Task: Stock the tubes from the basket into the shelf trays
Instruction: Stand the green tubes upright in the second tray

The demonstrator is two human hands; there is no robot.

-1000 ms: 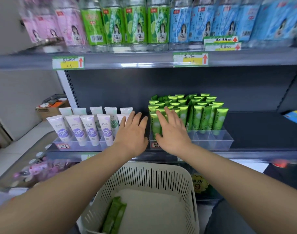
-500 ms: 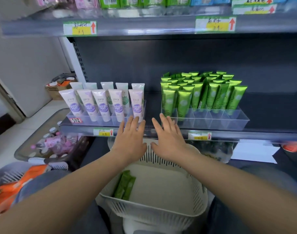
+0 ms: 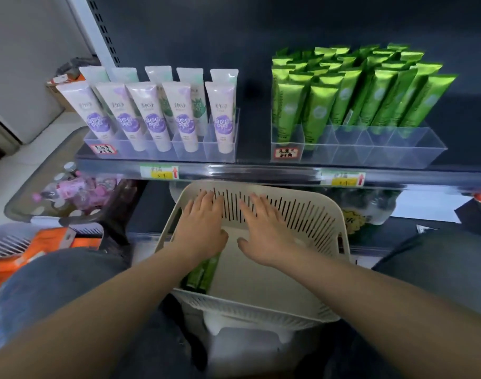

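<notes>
A cream slotted basket stands in front of me below the shelf. Green tubes lie at its left side, partly hidden under my left hand. My left hand hovers over the basket with straight fingers and holds nothing. Beside it, my right hand is also flat and empty. On the shelf, a clear tray at the right holds several upright green tubes. Another clear tray at the left holds white and purple tubes.
The shelf edge with yellow price tags runs just above the basket. A grey bin of pink bottles sits at lower left. An orange packet in another basket lies by my left knee. My knees flank the cream basket.
Both hands have dropped from the green tube tray down over the basket. The view has tilted downward, and the upper shelf of bottles has left the frame.
</notes>
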